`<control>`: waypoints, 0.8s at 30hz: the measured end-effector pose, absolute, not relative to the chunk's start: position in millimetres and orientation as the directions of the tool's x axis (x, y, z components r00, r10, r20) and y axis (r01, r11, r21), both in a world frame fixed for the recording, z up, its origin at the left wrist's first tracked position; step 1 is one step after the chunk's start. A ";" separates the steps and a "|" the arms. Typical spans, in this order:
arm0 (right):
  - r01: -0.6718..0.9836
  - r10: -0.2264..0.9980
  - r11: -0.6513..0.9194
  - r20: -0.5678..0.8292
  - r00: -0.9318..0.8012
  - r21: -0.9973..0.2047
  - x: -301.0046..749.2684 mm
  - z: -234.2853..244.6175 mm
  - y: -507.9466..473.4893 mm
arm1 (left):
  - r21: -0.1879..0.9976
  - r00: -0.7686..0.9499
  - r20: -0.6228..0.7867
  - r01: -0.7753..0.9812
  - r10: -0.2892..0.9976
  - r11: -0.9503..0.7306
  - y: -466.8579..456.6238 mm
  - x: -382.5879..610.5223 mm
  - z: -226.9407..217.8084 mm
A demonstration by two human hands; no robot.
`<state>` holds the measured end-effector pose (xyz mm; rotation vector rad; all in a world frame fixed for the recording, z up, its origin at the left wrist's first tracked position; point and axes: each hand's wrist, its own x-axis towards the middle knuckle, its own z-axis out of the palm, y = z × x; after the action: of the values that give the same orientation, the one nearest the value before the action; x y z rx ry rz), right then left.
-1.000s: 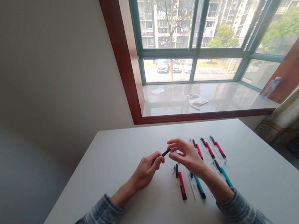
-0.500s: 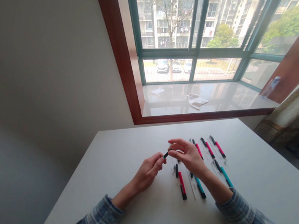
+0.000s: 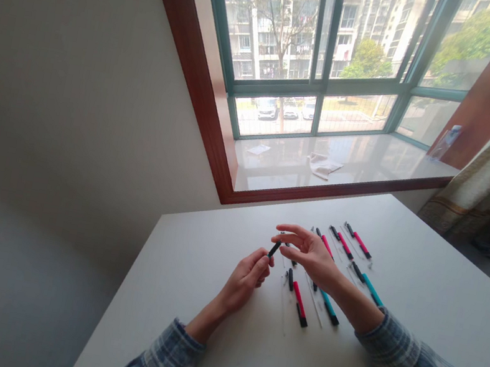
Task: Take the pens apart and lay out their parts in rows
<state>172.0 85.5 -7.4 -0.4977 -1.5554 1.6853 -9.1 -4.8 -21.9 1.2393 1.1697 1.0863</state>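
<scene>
My left hand (image 3: 246, 277) is closed around the lower part of a pen (image 3: 274, 249), whose black front section sticks up past the fingers. Over the pen's upper end is my right hand (image 3: 306, 252), thumb and fingers spread apart around the tip; whether a fingertip touches it is hard to make out. Beneath and beside the right hand lie pen parts: a red barrel (image 3: 300, 303) with a black end, a black grip section (image 3: 290, 279), and a teal barrel (image 3: 329, 308) partly covered by the hand. The left fingers hide the held pen's lower portion.
Farther back on the white table (image 3: 193, 263) lie pink barrels (image 3: 362, 245), another teal barrel (image 3: 372, 289), thin refills (image 3: 314, 301) and small springs or tips. Behind the table, a window sill holds a cloth (image 3: 324, 166) and a clear bottle (image 3: 445, 143).
The right thumb and fingers have parted slightly around the pen's tip, and more of its black section shows. The left hand has stayed nearly in place.
</scene>
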 end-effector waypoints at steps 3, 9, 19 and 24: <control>-0.231 0.760 0.088 0.216 -0.614 -0.969 170.9 -6.3 84.9 | 0.999 0.095 -0.031 0.040 0.995 0.028 -4.7 -9.0 -23.6; -0.276 0.805 0.047 0.200 -0.558 -0.960 168.1 -9.2 83.9 | 0.999 0.122 -0.040 0.024 0.992 0.038 -5.3 -7.8 -23.6; -0.368 0.818 0.046 0.247 -0.519 -0.929 169.0 -11.4 86.1 | 0.999 0.115 -0.040 -0.018 0.993 0.043 -5.0 -6.7 -17.7; -0.355 0.872 0.065 0.226 -0.434 -0.932 173.2 -6.6 89.4 | 0.997 0.106 0.024 0.067 0.994 -0.031 -5.9 -4.4 -13.3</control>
<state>173.2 89.4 -6.6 -0.5718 -1.3473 1.5687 -4.4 -5.9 -13.3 1.3279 1.1674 1.1179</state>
